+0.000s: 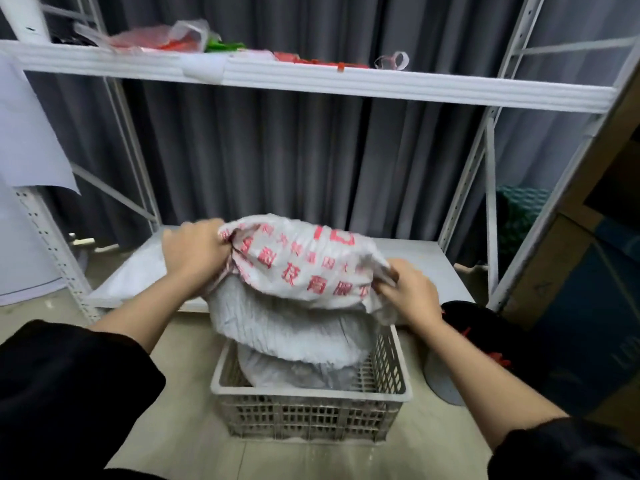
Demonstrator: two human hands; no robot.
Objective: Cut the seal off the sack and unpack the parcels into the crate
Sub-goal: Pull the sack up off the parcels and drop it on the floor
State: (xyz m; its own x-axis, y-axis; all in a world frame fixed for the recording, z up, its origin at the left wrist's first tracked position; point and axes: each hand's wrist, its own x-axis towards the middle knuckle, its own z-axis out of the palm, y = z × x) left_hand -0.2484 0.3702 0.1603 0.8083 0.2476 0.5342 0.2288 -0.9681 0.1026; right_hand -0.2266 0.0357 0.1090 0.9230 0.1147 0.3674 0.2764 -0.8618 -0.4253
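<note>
Sack (304,268), white woven with red print, held up over crate (311,393), bunched at both ends. Left hand (194,252) fisted on left end, fingers curled tight round gathered fabric, knuckles toward camera. Right hand (405,292) on right end, fingers curled and pinching a fold of fabric at fingertips; thumb not clearly visible, slight motion blur. Grey parcel (287,327) bulging out from under sack, just below and between both sets of fingers, partly in sack mouth, lower edge resting on second parcel (294,372). Second parcel inside crate, directly beneath first, well below fingers. Crate: grey slotted plastic, on floor, nearer camera than fingers. Seal: cannot tell, not visible on sack.

Beyond fingers: low shelf (408,251) of white rack, grey curtain (277,150) behind. Above fingers: upper shelf (346,83) with red and clear plastic bags (162,36). Right of right-hand fingers: black item with red bits (474,323) on floor, cardboard boxes (588,271) further right. Left of left-hand fingers: white sheet (31,140) hanging off rack. Black sleeves (69,393) on both forearms.
</note>
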